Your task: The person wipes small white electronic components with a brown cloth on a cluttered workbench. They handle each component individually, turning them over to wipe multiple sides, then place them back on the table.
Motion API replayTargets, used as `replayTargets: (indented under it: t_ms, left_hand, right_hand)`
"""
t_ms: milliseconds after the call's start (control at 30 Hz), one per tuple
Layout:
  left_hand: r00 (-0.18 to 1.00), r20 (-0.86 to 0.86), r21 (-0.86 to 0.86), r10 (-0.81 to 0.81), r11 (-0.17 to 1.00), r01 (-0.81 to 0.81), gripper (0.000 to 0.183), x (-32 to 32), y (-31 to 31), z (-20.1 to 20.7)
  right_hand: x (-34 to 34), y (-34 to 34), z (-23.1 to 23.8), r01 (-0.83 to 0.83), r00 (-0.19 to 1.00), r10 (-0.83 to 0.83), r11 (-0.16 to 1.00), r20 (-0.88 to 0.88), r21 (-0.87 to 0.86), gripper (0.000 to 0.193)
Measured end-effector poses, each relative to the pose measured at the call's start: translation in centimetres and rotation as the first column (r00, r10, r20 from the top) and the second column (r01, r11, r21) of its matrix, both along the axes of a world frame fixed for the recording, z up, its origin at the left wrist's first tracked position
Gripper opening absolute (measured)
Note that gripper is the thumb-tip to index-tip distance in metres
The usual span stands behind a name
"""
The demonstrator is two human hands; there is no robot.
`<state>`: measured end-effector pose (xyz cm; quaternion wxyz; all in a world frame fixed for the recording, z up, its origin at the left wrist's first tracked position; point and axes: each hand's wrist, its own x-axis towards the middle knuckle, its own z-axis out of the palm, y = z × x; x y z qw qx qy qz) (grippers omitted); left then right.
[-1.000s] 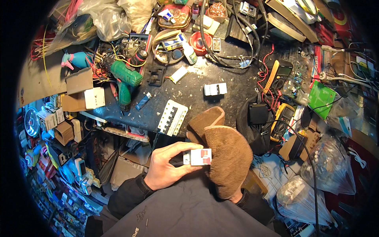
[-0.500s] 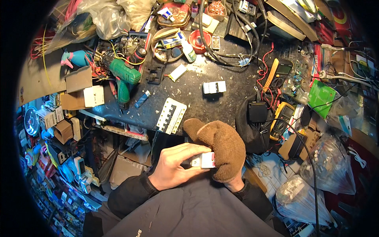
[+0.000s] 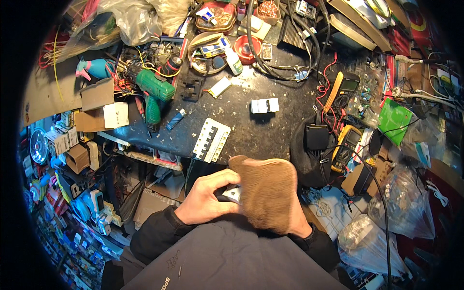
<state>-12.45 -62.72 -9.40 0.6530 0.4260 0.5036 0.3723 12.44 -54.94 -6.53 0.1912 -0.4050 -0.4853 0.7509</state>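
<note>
The forearms (image 3: 157,232) angle inward in front of the chest (image 3: 227,256), bringing the hands close together. The left hand (image 3: 205,195) pinches, thumb (image 3: 226,208) below and fingers (image 3: 220,180) above; the right hand (image 3: 299,217) (only its outer edge and wrist show) reaches upward, its fingers hidden.

You're in an electrical workshop: your worn bench (image 3: 256,137) has a green drill (image 3: 154,86) left of centre, a yellow multimeter (image 3: 346,144) at right.
</note>
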Motion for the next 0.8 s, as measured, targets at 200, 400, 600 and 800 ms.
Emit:
replayTargets:
  t_ms: [200, 400, 600, 800]
  left_hand:
    - [0.932, 0.35, -0.264, 0.098, 0.964, -0.002, 0.063, -0.1, -0.9, -0.7]
    - [0.813, 0.482, -0.399, 0.327, 0.908, -0.129, 0.066, -0.4, -1.2, -1.9]
    - [0.815, 0.451, -0.514, 0.363, 0.852, -0.094, 0.067, 0.0, -1.0, -1.4]
    - [0.833, 0.479, -0.475, 0.277, 0.88, -0.019, 0.065, 0.2, -1.1, -0.9]
  right_hand:
    - [1.2, -0.8, -1.5, 0.04, 0.979, -0.104, 0.943, -0.177, -0.331, 0.071]
    - [-0.3, -1.8, -1.5, 0.003, 0.976, -0.007, 1.0, 0.219, 0.018, 0.06]
    - [1.0, -2.7, -1.0, 0.179, 0.984, -0.177, 0.919, 0.038, -0.351, 0.078]
    - [0.9, -4.2, -1.8, 0.202, 0.979, -0.189, 0.953, 0.077, -0.228, 0.076]
